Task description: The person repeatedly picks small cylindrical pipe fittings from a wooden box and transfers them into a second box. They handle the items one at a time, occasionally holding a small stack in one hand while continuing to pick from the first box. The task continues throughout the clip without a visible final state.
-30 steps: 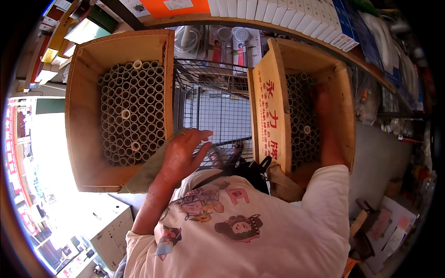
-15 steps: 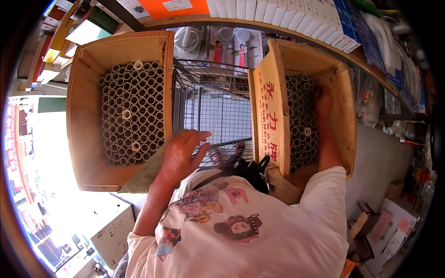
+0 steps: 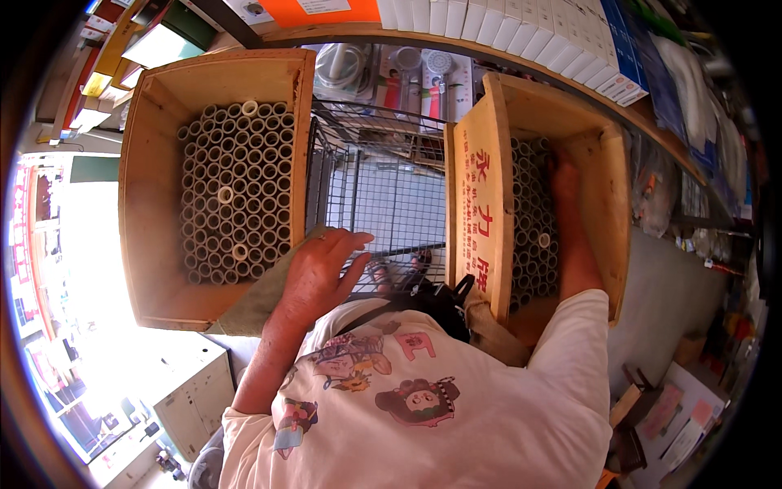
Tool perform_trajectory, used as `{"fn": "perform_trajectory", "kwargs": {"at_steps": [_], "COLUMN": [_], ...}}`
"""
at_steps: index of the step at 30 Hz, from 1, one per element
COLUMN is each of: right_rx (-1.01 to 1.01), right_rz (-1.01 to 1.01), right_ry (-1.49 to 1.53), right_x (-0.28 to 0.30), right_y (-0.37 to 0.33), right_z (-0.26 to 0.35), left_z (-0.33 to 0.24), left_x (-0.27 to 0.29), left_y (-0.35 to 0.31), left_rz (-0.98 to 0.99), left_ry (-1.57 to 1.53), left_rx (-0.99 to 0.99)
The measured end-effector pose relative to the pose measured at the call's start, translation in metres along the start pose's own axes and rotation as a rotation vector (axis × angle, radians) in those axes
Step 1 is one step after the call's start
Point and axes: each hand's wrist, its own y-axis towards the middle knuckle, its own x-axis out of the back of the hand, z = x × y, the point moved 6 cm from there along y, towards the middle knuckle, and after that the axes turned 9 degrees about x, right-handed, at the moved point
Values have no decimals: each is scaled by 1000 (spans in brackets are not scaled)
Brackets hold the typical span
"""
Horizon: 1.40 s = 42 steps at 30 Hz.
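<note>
The right hand (image 3: 564, 181) is down inside the right box (image 3: 607, 196), near its far right corner, at the right edge of the packed tubes (image 3: 533, 196). The tubes stand on end in close rows, long axes upright, mouths facing up. From these fingers, the nearest tubes lie just to the left and toward the near edge of the box. The fingers are dim and partly hidden, so I cannot tell how far they are open or whether they have hold of a tube.

The left hand (image 3: 324, 262) is well apart from those tubes. It hangs by the near right corner of the left box (image 3: 151, 212), fingers loosely extended to the right, thumb apart, with nothing visible in its hold. A green cloth (image 3: 259, 297) lies at that same corner, behind the wrist; contact is unclear.

The left box carries a second bundle (image 3: 208, 175), also standing on end, with 3 paler pieces among it; 1 paler piece shows among the right box's tubes. Between the 2 boxes is a wire basket (image 3: 389, 196). Beyond its far edge lie 2 shower heads (image 3: 439, 63).
</note>
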Motion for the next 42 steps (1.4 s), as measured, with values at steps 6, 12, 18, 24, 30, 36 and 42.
{"fn": "perform_trajectory", "kwargs": {"at_steps": [6,12,18,24,30,36,42], "right_rx": [-103,-188,-266,-341,-175,487,997], "right_rz": [174,214,183,135,-106,62,303], "right_ry": [36,67,360,780,544,286,118], "right_x": [-33,-39,-16,46,153,187,155], "right_y": [16,-6,0,10,12,-9,-66], "right_z": [-33,-73,-92,-88,102,346,517], "left_z": [2,9,17,19,24,23,14], "left_x": [0,3,2,12,19,14,41], "left_y": [-3,-6,-17,-21,-20,-20,-43], "left_rz": [-35,-44,-68,-112,-79,4,257], "left_ry": [-40,-42,-71,-222,-508,-1310,-1842], "left_rx": [-19,-35,-28,-17,93,141,207]}}
